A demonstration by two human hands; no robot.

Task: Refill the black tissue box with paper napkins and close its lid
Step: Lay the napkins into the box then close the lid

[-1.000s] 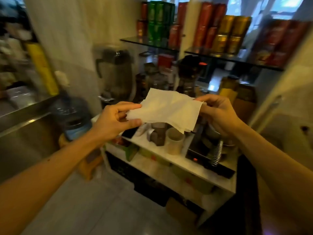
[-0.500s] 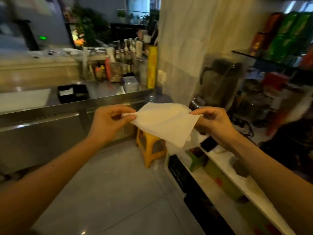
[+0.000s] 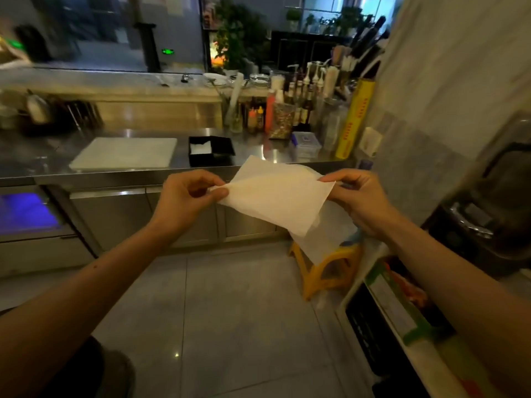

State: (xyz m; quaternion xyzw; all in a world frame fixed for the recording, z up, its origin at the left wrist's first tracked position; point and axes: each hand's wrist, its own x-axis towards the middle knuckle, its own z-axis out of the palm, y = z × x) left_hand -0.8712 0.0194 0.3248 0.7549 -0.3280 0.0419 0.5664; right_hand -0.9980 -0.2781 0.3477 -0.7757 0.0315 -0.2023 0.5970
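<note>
A white paper napkin [image 3: 277,196] is stretched in the air between both hands. My left hand [image 3: 186,198] pinches its left edge with thumb and forefinger. My right hand [image 3: 363,201] grips its right corner, and more white paper hangs down below that hand. The black tissue box [image 3: 211,150] stands open on the steel counter [image 3: 138,173] beyond the hands, with white napkins showing in its left half. The box is apart from both hands, behind and slightly left of the napkin.
A white cutting board [image 3: 125,152] lies left of the box. Bottles and jars [image 3: 283,116], a small plastic container [image 3: 306,143] and a yellow roll [image 3: 355,119] crowd the counter's right end. A yellow stool [image 3: 324,268] stands on the grey floor beside a low shelf [image 3: 402,317].
The view has swung left from the shelf of jars and cans to the steel counter; the black box now lies straight ahead. Both hands keep holding the napkin.
</note>
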